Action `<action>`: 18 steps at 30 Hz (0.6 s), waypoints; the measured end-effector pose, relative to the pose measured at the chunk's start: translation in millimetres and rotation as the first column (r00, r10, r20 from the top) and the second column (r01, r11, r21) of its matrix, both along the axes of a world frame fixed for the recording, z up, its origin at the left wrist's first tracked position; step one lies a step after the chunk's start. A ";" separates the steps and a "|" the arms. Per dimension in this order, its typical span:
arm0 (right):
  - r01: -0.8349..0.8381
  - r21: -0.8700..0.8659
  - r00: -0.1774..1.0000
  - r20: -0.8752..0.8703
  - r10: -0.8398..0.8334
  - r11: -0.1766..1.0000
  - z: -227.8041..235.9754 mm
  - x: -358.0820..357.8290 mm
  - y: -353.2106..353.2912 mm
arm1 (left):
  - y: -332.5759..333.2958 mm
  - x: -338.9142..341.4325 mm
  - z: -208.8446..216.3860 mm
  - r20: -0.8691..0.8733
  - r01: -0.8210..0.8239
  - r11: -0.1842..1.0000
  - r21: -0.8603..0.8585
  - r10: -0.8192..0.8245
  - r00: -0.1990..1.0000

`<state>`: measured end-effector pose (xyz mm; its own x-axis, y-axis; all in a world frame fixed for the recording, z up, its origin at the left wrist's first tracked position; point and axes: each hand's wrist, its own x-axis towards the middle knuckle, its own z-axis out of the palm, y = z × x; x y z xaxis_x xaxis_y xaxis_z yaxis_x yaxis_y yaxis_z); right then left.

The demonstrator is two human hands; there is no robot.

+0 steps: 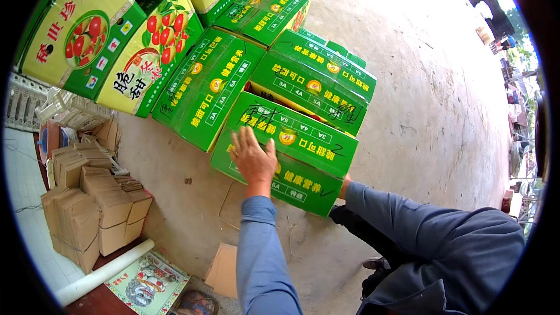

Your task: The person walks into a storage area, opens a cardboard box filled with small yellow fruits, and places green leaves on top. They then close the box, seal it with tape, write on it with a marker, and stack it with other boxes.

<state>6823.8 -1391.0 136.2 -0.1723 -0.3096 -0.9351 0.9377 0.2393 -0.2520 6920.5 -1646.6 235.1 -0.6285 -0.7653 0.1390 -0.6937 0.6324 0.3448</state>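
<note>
To my left sit stacks of folded brown cardboard pieces (96, 210) beside white plastic crates (55, 108). A white tube (105, 271) lies near a printed sheet (149, 283) on the concrete floor (443, 111).

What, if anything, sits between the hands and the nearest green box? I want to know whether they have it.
Nothing visible does. The left hand lies flat on the lid of the nearest green box. The right hand is hidden behind that box's lower right corner; only its blue sleeve shows, reaching right up to it.
</note>
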 end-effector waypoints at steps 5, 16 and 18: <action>0.024 0.071 1.000 0.019 -0.025 0.997 -13.2 15.1 -11.6 | -7.8 -14.5 -34.1 -0.040 0.137 0.990 -0.020 -0.138 0.990; -0.297 0.276 0.936 -0.107 0.336 0.914 14.1 -6.3 8.9 | 8.7 19.7 -29.8 -0.088 0.001 0.999 0.051 0.004 0.996; -0.170 0.330 0.946 -0.208 0.247 0.929 8.4 -16.8 51.5 | 45.8 43.9 -14.0 -0.077 -0.081 0.981 0.179 0.096 0.992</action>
